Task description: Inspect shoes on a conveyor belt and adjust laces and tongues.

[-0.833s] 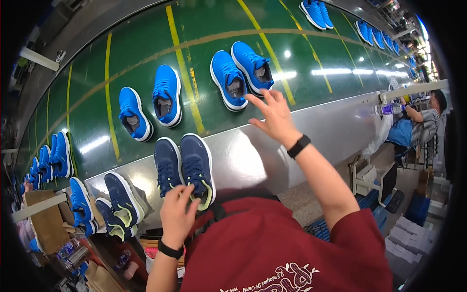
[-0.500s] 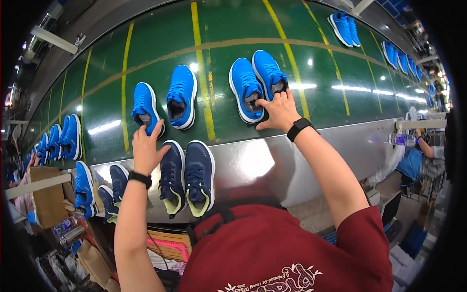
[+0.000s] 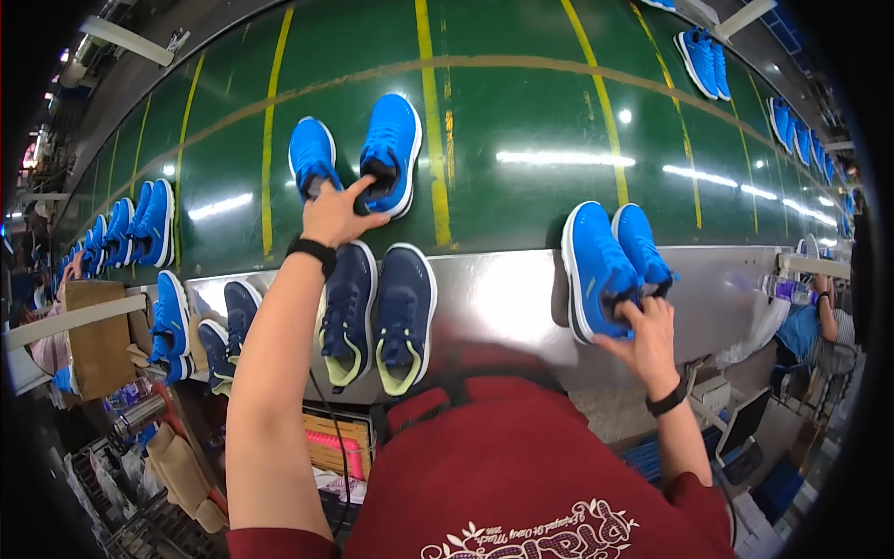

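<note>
My left hand [image 3: 338, 212] is at the heels of two bright blue sneakers, its fingers at the collar of the left sneaker [image 3: 312, 149] and its thumb reaching into the opening of the right sneaker [image 3: 391, 149]. Both lie on the green belt, toes pointing away. On the metal ledge to the right, my right hand [image 3: 644, 340] grips another blue pair by the heels: one sneaker [image 3: 596, 256] nearer the left, its mate [image 3: 641, 238] beside it. The fingertips are partly hidden inside the collars. Two navy sneakers with lime linings, one [image 3: 349, 298] beside the other [image 3: 406, 303], rest on the ledge near my left wrist.
The green conveyor belt [image 3: 521, 112] with yellow stripes runs across beyond the metal ledge [image 3: 484, 303]. More blue sneakers [image 3: 154, 224] stand at the left and others [image 3: 703, 63] at the far right. A cardboard box [image 3: 98, 335] is at the left; another person [image 3: 824, 326] sits at the right.
My right hand has brought its blue pair from the belt down and right onto the ledge. My left hand has moved up and right into the collars of the other blue pair.
</note>
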A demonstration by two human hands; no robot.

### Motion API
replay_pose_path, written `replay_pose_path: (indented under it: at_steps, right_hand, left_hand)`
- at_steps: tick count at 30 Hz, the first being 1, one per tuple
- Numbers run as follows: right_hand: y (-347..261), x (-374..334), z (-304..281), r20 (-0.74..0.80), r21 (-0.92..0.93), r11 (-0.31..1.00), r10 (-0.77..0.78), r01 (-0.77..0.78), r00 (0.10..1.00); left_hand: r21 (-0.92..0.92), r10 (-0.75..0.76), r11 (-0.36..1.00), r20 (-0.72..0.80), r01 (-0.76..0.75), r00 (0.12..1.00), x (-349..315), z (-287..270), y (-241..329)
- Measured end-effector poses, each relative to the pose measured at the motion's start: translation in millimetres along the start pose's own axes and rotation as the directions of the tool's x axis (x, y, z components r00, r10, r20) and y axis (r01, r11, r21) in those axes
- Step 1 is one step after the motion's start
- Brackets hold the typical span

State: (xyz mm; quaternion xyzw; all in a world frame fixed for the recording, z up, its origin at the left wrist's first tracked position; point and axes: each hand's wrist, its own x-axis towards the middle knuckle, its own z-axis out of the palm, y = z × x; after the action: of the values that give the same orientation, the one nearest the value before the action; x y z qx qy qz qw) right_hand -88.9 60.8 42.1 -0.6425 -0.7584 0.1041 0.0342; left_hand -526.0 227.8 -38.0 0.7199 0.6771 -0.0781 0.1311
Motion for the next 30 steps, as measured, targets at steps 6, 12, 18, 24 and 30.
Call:
replay_pose_path:
  at_steps: [6, 12, 18, 24, 30]
  right_hand:
    - [-35.7, -81.1, 35.9, 0.192, 0.088, 0.981, 0.156, -0.175, 0.969]
    - [-107.4, -81.4, -7.0, 0.04, -0.085, 0.988, 0.131, -0.127, 0.991]
    - [-221.0, -46.2, 21.8, -0.008, 0.554, 0.814, -0.207, 0.177, 0.978]
    - [-289.8, -20.4, 89.0, 0.085, 0.446, 0.85, -0.353, 0.281, 0.932]
    - [-310.7, -9.5, 121.5, 0.179, 0.262, 0.953, -0.204, 0.154, 0.962]
  left_hand:
    - [0.032, 0.059, 0.998, -0.02, -0.058, 0.998, 19.9, 3.7, 7.8]
    - [-0.552, 0.008, 0.823, -0.227, -0.136, 0.974, 18.2, 15.8, -52.4]
    - [-0.914, -0.252, 0.402, -0.17, -0.057, 0.953, -5.9, -21.5, -88.3]
    - [-0.808, -0.065, 0.558, -0.269, -0.188, 0.961, -83.7, -40.6, -106.5]
    - [-0.43, -0.01, 0.88, -0.44, -0.201, 0.898, -153.0, -10.0, -110.3]
